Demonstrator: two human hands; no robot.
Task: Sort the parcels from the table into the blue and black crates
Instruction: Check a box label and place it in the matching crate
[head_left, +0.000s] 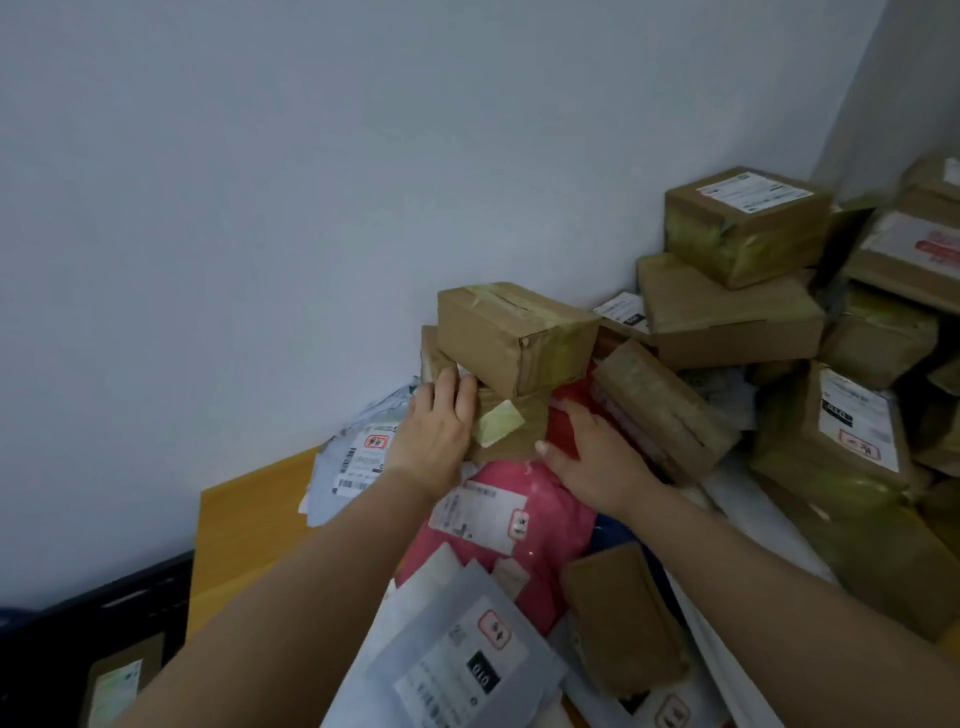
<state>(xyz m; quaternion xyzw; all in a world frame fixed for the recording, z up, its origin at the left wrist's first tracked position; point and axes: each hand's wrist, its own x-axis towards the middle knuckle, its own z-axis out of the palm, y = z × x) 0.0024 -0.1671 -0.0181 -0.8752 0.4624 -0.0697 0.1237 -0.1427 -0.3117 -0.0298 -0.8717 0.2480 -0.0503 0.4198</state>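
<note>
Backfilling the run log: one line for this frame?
left hand: grips lower box | right hand: on red parcel | upper box: stacked on top
</note>
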